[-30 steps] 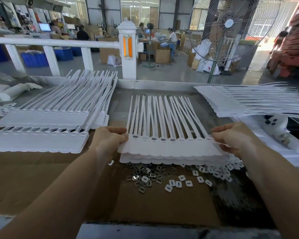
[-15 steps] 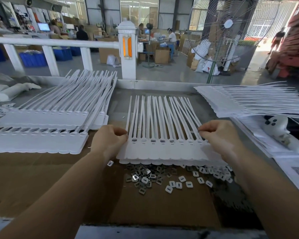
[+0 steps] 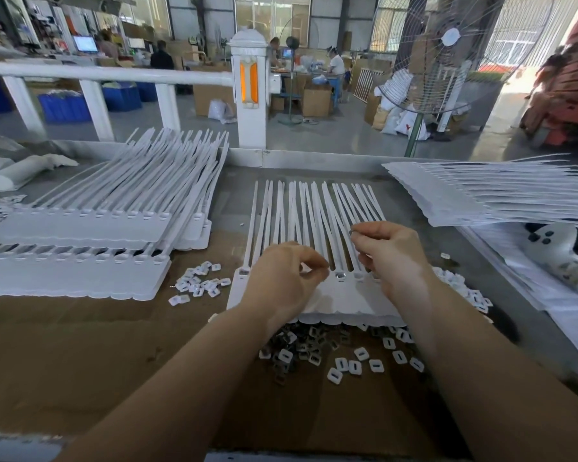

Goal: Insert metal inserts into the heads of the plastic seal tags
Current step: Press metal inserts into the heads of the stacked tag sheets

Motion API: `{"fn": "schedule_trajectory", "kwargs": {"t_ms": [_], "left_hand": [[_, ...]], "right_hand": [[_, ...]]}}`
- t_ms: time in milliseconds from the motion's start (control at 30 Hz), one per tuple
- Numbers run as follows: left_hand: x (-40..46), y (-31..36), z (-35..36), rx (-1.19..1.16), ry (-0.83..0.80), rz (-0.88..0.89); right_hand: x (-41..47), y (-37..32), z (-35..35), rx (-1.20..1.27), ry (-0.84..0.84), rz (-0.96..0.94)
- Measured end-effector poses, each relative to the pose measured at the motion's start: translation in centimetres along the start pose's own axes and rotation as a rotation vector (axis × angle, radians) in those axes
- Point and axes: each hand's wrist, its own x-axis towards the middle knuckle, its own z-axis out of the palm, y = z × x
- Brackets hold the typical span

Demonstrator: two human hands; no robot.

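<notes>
Half a second ago I held the sheet of seal tags [image 3: 341, 301] by its two ends; now both my hands have come in over its row of heads at the centre of the frame. My left hand [image 3: 281, 281] hovers knuckles-up over the left heads, thumb and forefinger curled together in a pinch, though I cannot tell what is between them. My right hand [image 3: 394, 258] is raised above the straps, its fingertips pinching a small dark metal insert [image 3: 352, 231]. One insert [image 3: 340, 276] already sits in a head between my hands. Loose inserts and white caps [image 3: 347, 361] lie on the cardboard [image 3: 80, 361] just below the sheet.
</notes>
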Motion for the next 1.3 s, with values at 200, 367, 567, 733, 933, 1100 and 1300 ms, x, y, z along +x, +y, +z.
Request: {"fn": "schedule_trajectory", "kwargs": {"t_ms": [200, 367, 567, 733, 933, 1100, 1300], "left_hand": [[-0.2, -0.4, -0.1, -0.005, 0.005, 0.004], [-0.1, -1.1, -0.2, -0.015, 0.029, -0.033], [0.4, -3.3, -0.6, -0.061, 0.131, -0.190], [0.9, -4.4, -1.1, -0.033, 0.193, -0.214], [1.0, -6.3, -1.8, -0.106, 0.252, -0.294], [0.1, -7.3, -1.3, -0.217, 0.323, -0.320], [-0.3, -7.2, -1.1, -0.268, 0.352, -0.295]], "right_hand": [[-0.1, 0.3, 0.0, -0.065, -0.012, -0.065], [-0.4, 0.3, 0.0, -0.121, -0.054, -0.113], [-0.9, -0.1, 0.2, -0.293, -0.208, -0.215], [-1.1, -0.1, 1.5, -0.430, -0.300, -0.256], [-1.5, -0.5, 3.4, -0.534, -0.422, -0.292], [-1.7, -0.8, 5.0, -0.620, -0.475, -0.303], [-1.4, -0.9, 5.9, -0.686, -0.464, -0.221]]}}
